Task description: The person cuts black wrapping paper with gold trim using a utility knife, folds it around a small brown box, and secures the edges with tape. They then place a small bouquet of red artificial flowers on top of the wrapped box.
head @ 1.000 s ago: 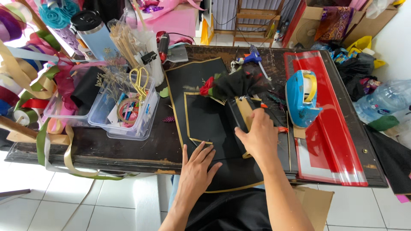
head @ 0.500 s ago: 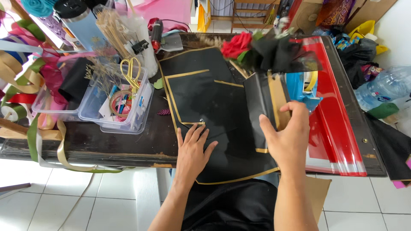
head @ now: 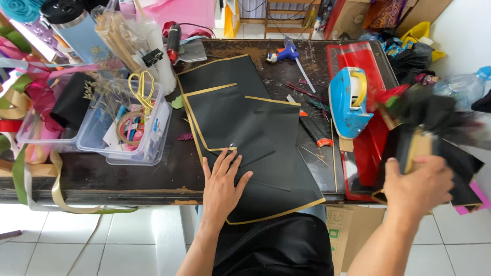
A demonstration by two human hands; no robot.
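Clear plastic bin [head: 128, 145] with yellow scissors sits left of the black gold-edged wrapping sheets [head: 245, 128]. Left hand [head: 223, 186] presses flat on those sheets, fingers spread. Right of them, right hand [head: 419, 186] clamps fingers round a black-wrapped bouquet [head: 429, 128], beyond the blue tape dispenser [head: 349, 102].

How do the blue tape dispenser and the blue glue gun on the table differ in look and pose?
The tape dispenser is bulky and rounded, light blue with a yellow inner ring; the glue gun is slimmer, darker blue, with a pale stick pointing out of it. The tape dispenser sits against the red sheet near the table's right side; the glue gun lies flat on bare dark wood at the far edge. Both are blue plastic tools, and neither hand touches them.
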